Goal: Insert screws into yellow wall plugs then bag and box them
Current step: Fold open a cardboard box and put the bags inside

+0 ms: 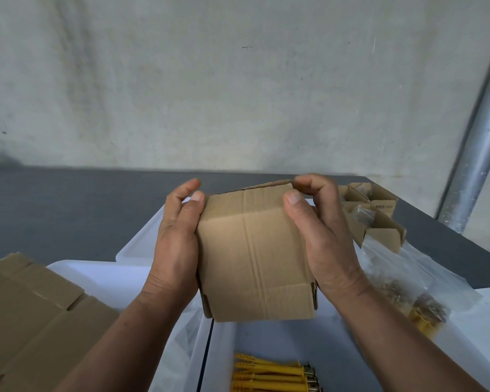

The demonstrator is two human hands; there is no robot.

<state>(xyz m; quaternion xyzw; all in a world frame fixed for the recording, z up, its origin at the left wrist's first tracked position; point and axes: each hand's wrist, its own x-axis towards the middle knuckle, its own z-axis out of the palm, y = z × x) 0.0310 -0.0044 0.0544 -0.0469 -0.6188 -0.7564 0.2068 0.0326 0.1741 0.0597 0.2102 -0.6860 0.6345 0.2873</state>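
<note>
Over white tray point(266, 338): small box point(252, 250) held up btwn both hands. L hand point(178, 244) grips left side, R hand point(323, 241) grips right side, fingers over top edge, prob. to shape it. Yellow plugs point(272, 374) w/ screws wait below.

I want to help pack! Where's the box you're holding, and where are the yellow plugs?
held box point(252, 250), head view, middle of its near face.
yellow plugs point(266, 372), head view, shaft of a middle plug.
</note>
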